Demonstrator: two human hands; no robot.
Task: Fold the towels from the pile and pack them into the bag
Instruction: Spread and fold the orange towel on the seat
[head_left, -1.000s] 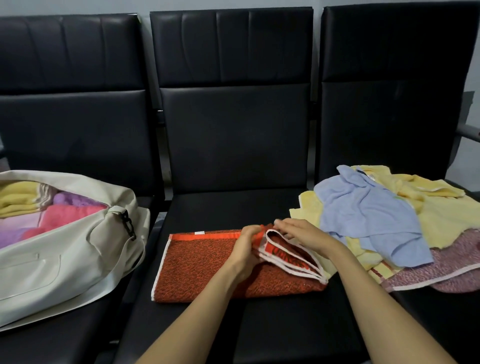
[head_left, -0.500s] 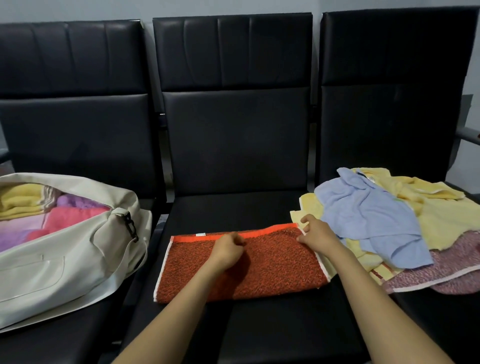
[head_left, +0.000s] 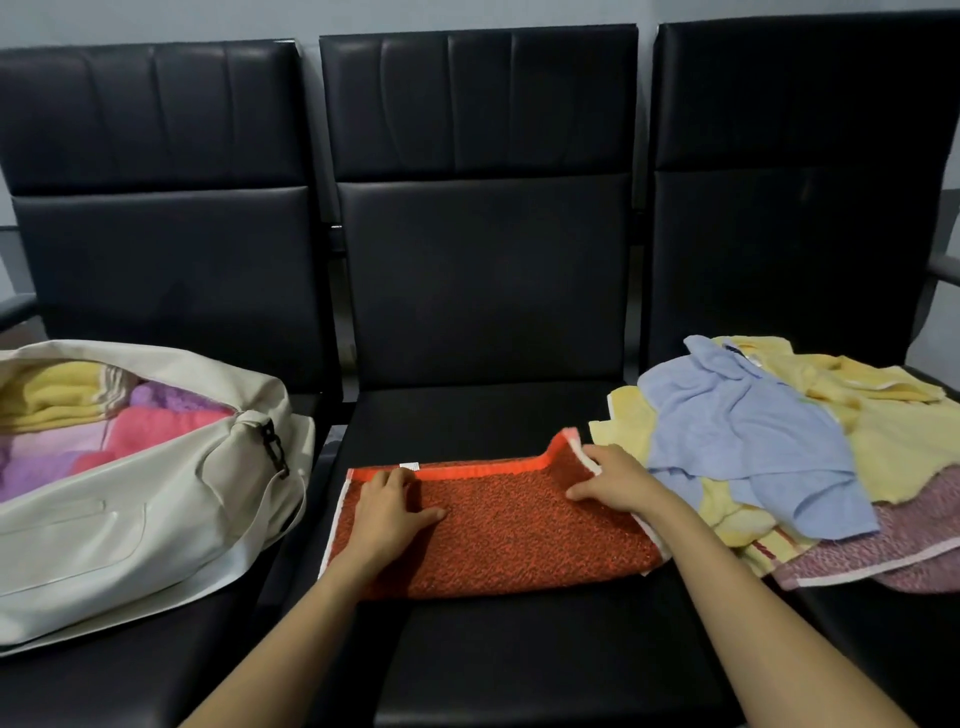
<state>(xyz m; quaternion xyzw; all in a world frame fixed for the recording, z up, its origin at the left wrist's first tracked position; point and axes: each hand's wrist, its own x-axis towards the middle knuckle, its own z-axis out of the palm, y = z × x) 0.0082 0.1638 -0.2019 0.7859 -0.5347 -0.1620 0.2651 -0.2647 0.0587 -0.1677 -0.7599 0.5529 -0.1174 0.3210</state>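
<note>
The left hand (head_left: 387, 512) presses flat on the orange towel (head_left: 509, 530) at the middle seat's (head_left: 519, 665) centre; the right hand (head_left: 615, 478) pinches its lifted far right corner.

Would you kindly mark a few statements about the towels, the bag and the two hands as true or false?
1. The orange towel lies on the middle seat. True.
2. The left hand lifts the towel's corner. False: it presses flat on the towel; the right hand grips the raised far right corner.
3. The bag is empty. False: packed towels in yellow, pink and purple show inside.
4. A blue towel lies on top of the pile. True.
</note>
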